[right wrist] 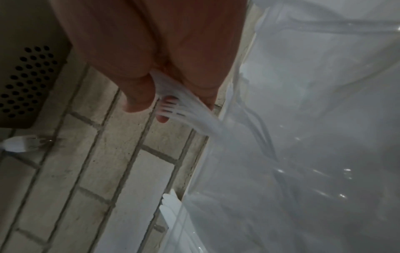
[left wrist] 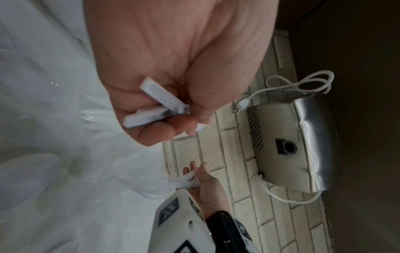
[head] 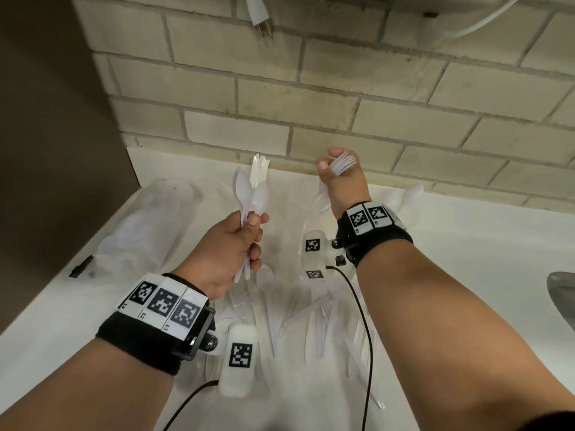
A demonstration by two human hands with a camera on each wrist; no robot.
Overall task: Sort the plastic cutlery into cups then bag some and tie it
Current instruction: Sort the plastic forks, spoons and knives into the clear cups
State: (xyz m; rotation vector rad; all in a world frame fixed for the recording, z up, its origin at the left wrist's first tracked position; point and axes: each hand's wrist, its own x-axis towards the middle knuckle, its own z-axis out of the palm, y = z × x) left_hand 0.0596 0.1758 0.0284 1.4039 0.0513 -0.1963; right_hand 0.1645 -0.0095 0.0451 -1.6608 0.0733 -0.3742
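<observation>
A white counter (head: 466, 244) carries scattered clear plastic cutlery (head: 314, 315) and a clear bag (head: 149, 219).

Brick wall (head: 326, 98) behind – metal hand dryer (left wrist: 290, 145), its white plug (head: 263, 21) dangling unplugged.

White cutlery (head: 253, 188) (checkered black-white wristbands (head: 161, 304))

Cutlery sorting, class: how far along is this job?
Done: nothing shows as finished, and no filled cups are clearly visible. In hand: the left hand grips spoons; the right hand grips forks. Left: loose cutlery lies on the counter, then bagging and tying.
</observation>
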